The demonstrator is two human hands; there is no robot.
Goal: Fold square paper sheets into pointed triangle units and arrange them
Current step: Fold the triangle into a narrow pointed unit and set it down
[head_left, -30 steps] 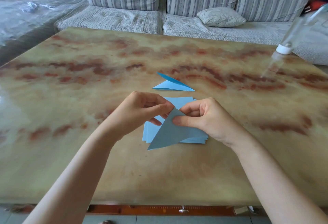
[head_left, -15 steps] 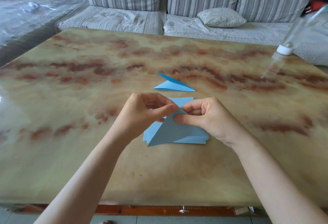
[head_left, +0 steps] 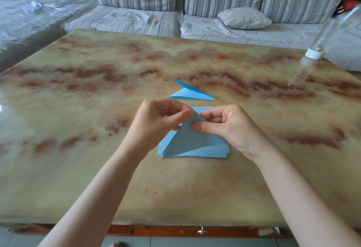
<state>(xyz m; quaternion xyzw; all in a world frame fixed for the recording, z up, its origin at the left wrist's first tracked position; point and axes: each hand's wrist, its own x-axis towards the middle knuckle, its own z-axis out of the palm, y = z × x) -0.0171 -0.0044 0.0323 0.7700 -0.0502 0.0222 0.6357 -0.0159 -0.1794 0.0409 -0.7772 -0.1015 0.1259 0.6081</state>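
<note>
Soft, even daylight, moderately bright; glossy table (head_left: 97, 168) catches white glare at left edge; faint shadow beneath paper stack (head_left: 218, 154); wide-angle bowing toward corners; clear bottle (head_left: 312, 55) at right smeared, blurred; centre sharp.

arms: both my forearms (head_left: 93, 198) bare right down to the picture's lower edge | left hand (head_left: 156, 127): bare, slender fingers (head_left: 175, 116) | right hand (head_left: 232, 129): bare, fingers likewise slender, nails too small to judge
</note>
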